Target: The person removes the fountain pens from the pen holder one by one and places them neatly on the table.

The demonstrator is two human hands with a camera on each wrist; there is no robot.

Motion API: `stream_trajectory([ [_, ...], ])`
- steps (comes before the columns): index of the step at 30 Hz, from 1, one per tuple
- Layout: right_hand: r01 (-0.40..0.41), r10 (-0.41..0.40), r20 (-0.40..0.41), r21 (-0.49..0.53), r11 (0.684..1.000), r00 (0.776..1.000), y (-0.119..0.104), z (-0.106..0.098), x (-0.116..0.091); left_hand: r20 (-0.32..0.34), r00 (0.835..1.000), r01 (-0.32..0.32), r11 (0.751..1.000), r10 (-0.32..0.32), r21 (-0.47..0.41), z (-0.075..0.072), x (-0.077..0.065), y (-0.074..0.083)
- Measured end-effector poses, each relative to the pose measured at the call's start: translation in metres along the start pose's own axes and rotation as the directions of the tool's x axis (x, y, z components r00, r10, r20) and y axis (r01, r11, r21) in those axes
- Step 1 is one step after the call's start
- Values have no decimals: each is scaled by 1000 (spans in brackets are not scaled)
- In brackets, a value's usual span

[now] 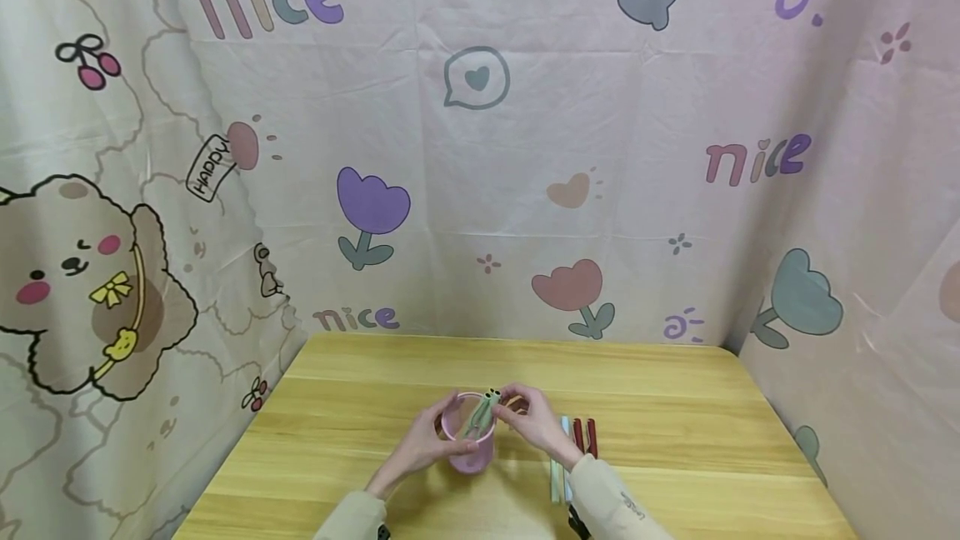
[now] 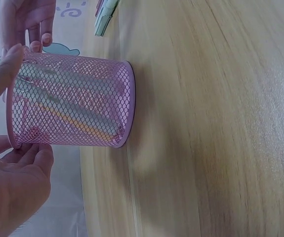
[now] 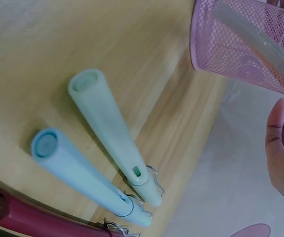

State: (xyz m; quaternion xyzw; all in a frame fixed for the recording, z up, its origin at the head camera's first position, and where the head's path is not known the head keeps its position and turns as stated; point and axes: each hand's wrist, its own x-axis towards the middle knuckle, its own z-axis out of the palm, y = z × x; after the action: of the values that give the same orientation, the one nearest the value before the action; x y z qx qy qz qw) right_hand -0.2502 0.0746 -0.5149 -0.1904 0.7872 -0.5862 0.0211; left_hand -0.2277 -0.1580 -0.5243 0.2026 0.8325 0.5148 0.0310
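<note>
My left hand [image 1: 430, 442] grips a pink mesh pen holder [image 1: 472, 462] around its upper part; it stands upright on the table. Several slim items are inside: light green pens [image 1: 477, 419] with dark-spotted tops lean against the rim, and an orange-yellow stick [image 2: 77, 122] shows through the mesh. At the rim's right side, my right hand [image 1: 534, 422] has its thumb and forefinger at the top of a green pen, seemingly pinching it. That contact is hidden in both wrist views. Below this hand lie a pale green pen [image 3: 113, 131] and a pale blue pen [image 3: 85, 177].
Dark red pens [image 1: 578, 433] with metal clips lie beside the pale ones, right of the holder. The wooden table [image 1: 360, 373] ends at a printed curtain [image 1: 480, 190] behind, with more curtain at both sides.
</note>
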Motion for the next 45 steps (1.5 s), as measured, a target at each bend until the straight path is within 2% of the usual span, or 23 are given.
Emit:
stream_trajectory([
  [12, 1, 1, -40, 54, 999, 999, 0, 2, -3, 14, 1000, 17, 999, -17, -33, -1, 0, 2],
  [19, 57, -49, -98, 89, 994, 994, 2, 1, -4, 6, 1000, 20, 999, -20, -30, -1, 0, 0],
  [27, 53, -33, -151, 128, 990, 988, 4, 2, -4, 1, 1000, 11, 1000, -11, -24, -1, 0, -1],
  [37, 59, -13, -187, 241, 969, 982, -1, 3, -5, -4, 1000, 5, 1000, -5, 6, 1, 1, -2],
  [45, 133, -66, -222, 302, 944, 973, -10, -1, -6, 4, 1000, 9, 1000, -9, -15, 0, 1, -1],
])
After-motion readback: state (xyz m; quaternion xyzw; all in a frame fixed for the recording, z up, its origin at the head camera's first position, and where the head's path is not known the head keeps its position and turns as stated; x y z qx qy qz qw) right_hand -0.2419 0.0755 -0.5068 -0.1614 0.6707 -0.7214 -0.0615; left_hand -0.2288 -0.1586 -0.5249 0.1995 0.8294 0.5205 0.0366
